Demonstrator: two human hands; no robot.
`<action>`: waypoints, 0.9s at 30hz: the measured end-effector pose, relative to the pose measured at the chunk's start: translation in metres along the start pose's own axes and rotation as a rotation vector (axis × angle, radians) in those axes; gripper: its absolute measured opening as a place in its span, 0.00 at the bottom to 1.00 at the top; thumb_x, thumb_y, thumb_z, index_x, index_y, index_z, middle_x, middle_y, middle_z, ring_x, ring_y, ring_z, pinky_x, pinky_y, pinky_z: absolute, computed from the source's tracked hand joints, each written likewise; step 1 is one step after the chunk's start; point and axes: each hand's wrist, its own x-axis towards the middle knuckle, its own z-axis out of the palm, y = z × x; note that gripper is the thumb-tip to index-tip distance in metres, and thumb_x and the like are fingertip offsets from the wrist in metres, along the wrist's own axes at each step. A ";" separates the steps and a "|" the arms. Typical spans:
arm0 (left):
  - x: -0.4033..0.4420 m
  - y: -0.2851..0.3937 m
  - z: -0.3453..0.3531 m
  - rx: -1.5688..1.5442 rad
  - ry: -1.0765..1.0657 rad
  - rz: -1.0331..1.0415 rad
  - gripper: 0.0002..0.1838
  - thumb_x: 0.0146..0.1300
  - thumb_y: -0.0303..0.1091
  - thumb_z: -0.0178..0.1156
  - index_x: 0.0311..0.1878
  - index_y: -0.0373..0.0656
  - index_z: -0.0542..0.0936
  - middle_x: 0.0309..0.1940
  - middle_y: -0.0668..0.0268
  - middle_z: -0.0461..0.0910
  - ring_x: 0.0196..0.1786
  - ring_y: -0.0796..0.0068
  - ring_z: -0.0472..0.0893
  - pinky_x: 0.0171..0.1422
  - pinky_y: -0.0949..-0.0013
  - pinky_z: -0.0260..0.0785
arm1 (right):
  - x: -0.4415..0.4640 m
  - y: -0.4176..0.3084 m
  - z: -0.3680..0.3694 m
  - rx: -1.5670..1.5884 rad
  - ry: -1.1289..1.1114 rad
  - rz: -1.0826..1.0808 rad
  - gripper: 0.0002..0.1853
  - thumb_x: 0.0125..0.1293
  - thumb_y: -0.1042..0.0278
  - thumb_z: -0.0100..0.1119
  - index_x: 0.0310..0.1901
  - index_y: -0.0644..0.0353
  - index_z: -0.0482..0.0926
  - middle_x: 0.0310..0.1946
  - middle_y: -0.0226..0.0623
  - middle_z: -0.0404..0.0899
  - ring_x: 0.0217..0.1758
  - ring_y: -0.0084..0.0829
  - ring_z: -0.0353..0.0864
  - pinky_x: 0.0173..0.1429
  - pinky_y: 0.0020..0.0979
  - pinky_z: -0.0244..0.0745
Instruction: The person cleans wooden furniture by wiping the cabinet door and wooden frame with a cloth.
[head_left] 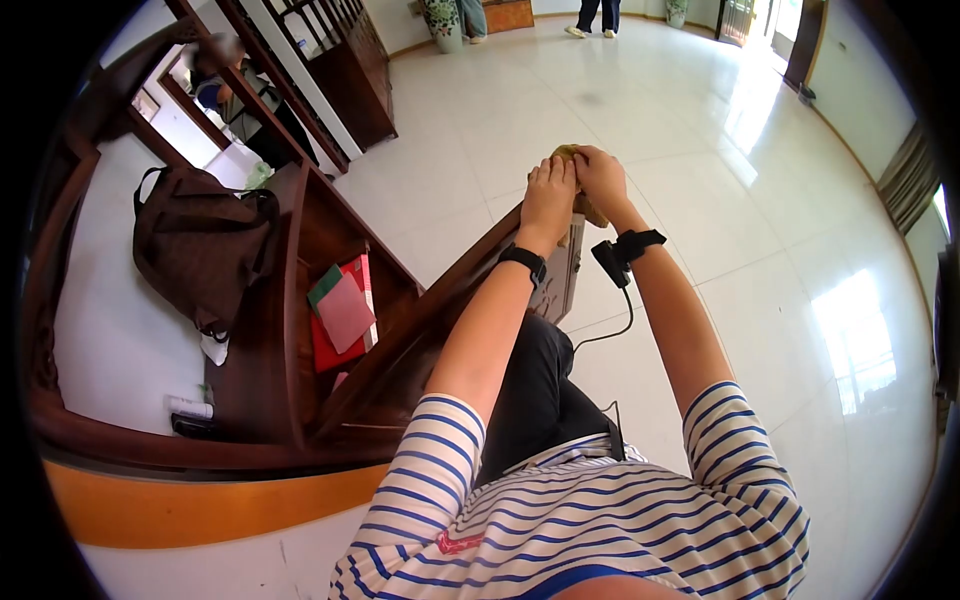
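Clasping yellowish-brown cloth (567, 151), fingers (556, 170) curled

Crumpled mustard-brown cloth (567, 152) lies under both hands (549, 200) (603, 182).

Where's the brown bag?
The brown bag is at left in the head view, on the dark wooden cabinet, left of the pink sheet.

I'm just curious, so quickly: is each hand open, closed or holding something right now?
Left hand: curled over the cloth; whether it grips can't be told.
Right hand: also on the cloth; grip likewise can't be told.
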 end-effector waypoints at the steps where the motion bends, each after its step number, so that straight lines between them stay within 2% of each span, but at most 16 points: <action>1: -0.001 0.000 -0.002 -0.001 -0.002 -0.001 0.23 0.66 0.35 0.57 0.62 0.34 0.72 0.60 0.48 0.74 0.63 0.49 0.73 0.68 0.54 0.65 | -0.003 -0.001 0.001 -0.024 0.027 -0.032 0.17 0.65 0.62 0.54 0.51 0.59 0.81 0.47 0.45 0.83 0.46 0.49 0.83 0.52 0.42 0.78; 2: -0.002 0.000 -0.003 0.001 0.004 0.004 0.23 0.65 0.33 0.56 0.62 0.34 0.72 0.60 0.48 0.74 0.63 0.50 0.73 0.68 0.54 0.65 | -0.006 -0.002 0.003 -0.023 0.025 -0.031 0.17 0.65 0.62 0.54 0.51 0.59 0.81 0.47 0.45 0.83 0.46 0.49 0.83 0.52 0.42 0.78; 4: -0.009 -0.001 -0.010 0.005 0.004 0.007 0.22 0.65 0.32 0.56 0.62 0.34 0.72 0.60 0.49 0.74 0.64 0.50 0.73 0.68 0.54 0.65 | -0.016 0.001 0.010 -0.092 0.230 -0.403 0.12 0.66 0.67 0.54 0.47 0.59 0.82 0.46 0.43 0.83 0.46 0.47 0.83 0.51 0.41 0.79; 8: -0.030 -0.006 -0.031 0.123 -0.019 -0.012 0.25 0.59 0.28 0.57 0.61 0.33 0.72 0.58 0.50 0.75 0.60 0.52 0.74 0.66 0.56 0.66 | -0.032 -0.016 0.013 0.012 0.172 -0.351 0.10 0.66 0.69 0.54 0.44 0.59 0.82 0.46 0.43 0.83 0.49 0.45 0.82 0.53 0.40 0.78; 10: -0.048 -0.007 -0.048 0.184 -0.053 -0.049 0.26 0.57 0.27 0.58 0.61 0.33 0.72 0.57 0.51 0.75 0.58 0.53 0.74 0.64 0.57 0.67 | -0.044 -0.032 0.016 -0.010 0.146 -0.483 0.09 0.65 0.69 0.54 0.43 0.60 0.82 0.45 0.42 0.84 0.51 0.44 0.82 0.53 0.40 0.78; 12: -0.068 -0.010 -0.068 0.262 -0.044 -0.119 0.28 0.54 0.27 0.59 0.61 0.33 0.72 0.56 0.52 0.75 0.56 0.55 0.74 0.63 0.59 0.67 | -0.060 -0.050 0.022 0.018 0.145 -0.514 0.09 0.65 0.69 0.55 0.42 0.60 0.82 0.43 0.42 0.84 0.49 0.43 0.82 0.53 0.40 0.78; 14: -0.094 -0.018 -0.085 0.259 -0.049 -0.139 0.26 0.56 0.27 0.58 0.61 0.33 0.72 0.56 0.52 0.74 0.57 0.54 0.74 0.63 0.58 0.67 | -0.078 -0.070 0.027 0.024 0.123 -0.565 0.09 0.63 0.69 0.56 0.42 0.60 0.82 0.41 0.42 0.84 0.49 0.43 0.82 0.53 0.39 0.78; 16: -0.121 -0.026 -0.106 0.250 -0.017 -0.142 0.25 0.58 0.27 0.56 0.60 0.32 0.72 0.57 0.52 0.74 0.58 0.54 0.74 0.62 0.57 0.67 | -0.096 -0.085 0.037 0.094 0.183 -0.681 0.07 0.59 0.70 0.58 0.37 0.61 0.81 0.36 0.40 0.82 0.44 0.44 0.81 0.50 0.40 0.78; 18: -0.147 -0.028 -0.137 0.234 -0.020 -0.169 0.23 0.61 0.29 0.55 0.60 0.32 0.72 0.57 0.52 0.74 0.58 0.54 0.74 0.62 0.56 0.68 | -0.116 -0.105 0.046 0.136 0.204 -0.739 0.06 0.56 0.67 0.60 0.31 0.61 0.78 0.31 0.39 0.80 0.39 0.41 0.80 0.46 0.37 0.77; 21: -0.184 -0.031 -0.177 0.192 -0.048 -0.290 0.23 0.61 0.30 0.58 0.60 0.34 0.72 0.57 0.55 0.74 0.60 0.54 0.73 0.64 0.56 0.67 | -0.146 -0.134 0.063 0.217 0.125 -0.825 0.09 0.54 0.64 0.59 0.28 0.61 0.75 0.26 0.40 0.75 0.34 0.42 0.76 0.42 0.37 0.74; 25: -0.241 -0.033 -0.235 0.259 -0.145 -0.475 0.25 0.60 0.29 0.60 0.62 0.37 0.73 0.59 0.57 0.74 0.63 0.53 0.71 0.68 0.54 0.64 | -0.198 -0.181 0.083 0.219 -0.054 -0.923 0.12 0.61 0.59 0.56 0.30 0.60 0.77 0.29 0.40 0.75 0.35 0.40 0.73 0.45 0.37 0.71; 27: -0.266 -0.031 -0.266 0.324 -0.167 -0.557 0.24 0.60 0.27 0.59 0.61 0.37 0.73 0.60 0.56 0.74 0.65 0.52 0.70 0.70 0.54 0.62 | -0.227 -0.204 0.095 0.274 -0.085 -1.006 0.17 0.61 0.53 0.56 0.32 0.62 0.76 0.30 0.42 0.75 0.36 0.42 0.72 0.47 0.39 0.69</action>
